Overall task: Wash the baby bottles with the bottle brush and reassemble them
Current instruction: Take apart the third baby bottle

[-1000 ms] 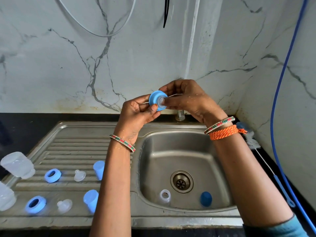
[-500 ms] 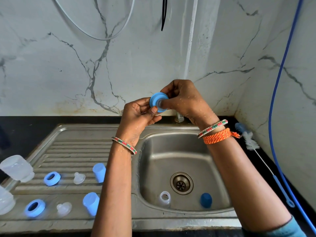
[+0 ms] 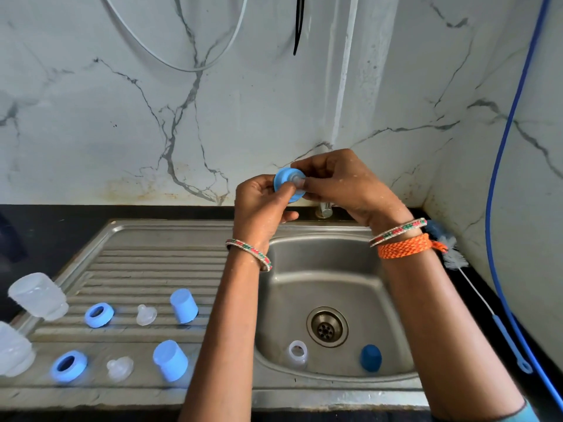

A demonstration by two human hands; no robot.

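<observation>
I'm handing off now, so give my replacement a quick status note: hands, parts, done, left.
Left hand grips the blue collar ring; right hand pinches the clear nipple seated in it.
On the drainboard: two bottles, two rings, two nipples, two blue caps, all separate.
In the sink basin: one clear bottle, one dark blue cap.
Bottle brush lies right of the sink.
Done: no bottle is assembled.
Left: seat this nipple, reassemble all three.

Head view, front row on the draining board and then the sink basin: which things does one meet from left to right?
Clear bottle → blue ring → clear teat → light blue cap → clear part in the basin → dark blue cap.
</observation>
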